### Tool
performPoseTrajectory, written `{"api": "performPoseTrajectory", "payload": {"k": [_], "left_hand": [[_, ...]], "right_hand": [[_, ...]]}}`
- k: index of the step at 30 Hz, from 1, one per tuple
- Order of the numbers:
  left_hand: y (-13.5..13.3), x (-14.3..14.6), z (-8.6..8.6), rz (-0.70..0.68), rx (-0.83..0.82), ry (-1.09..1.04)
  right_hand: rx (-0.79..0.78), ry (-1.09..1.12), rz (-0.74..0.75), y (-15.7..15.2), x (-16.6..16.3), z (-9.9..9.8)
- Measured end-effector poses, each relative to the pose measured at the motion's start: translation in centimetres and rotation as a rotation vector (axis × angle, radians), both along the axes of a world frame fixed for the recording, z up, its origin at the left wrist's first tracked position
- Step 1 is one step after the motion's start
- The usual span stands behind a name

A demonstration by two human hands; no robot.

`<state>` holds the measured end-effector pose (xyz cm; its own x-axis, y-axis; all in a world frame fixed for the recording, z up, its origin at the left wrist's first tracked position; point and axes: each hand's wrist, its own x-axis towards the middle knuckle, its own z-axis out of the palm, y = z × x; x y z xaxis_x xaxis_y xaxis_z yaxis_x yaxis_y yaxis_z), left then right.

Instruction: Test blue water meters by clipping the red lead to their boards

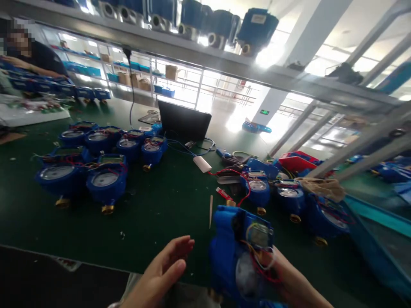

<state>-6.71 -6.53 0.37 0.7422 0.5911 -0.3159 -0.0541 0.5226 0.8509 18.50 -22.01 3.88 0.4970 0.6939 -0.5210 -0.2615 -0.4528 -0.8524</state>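
A blue water meter with its lid up is held near the table's front edge by my right hand. A small circuit board with a display, a round dial and red, white and yellow wires show inside it. The meter hides most of my right fingers, which grip its right side. Just left of the meter, my left hand is raised with thumb and fingers apart, holding nothing. Beyond the meter lie a thin wooden stick and a red and white label-like piece.
Several open blue meters stand at left, more at right. A white box with cables lies before a black screen. A teal bin is at right, a metal shelf overhead. Another person sits far left.
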Motion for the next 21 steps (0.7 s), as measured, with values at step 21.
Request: {"api": "performPoseTrajectory", "payload": {"k": [21], "left_hand": [[4.2,0.9,-1.2,0.443,0.199,0.274]], "right_hand": [[0.011,0.086,0.252,10.7,-0.9,-2.7]]}}
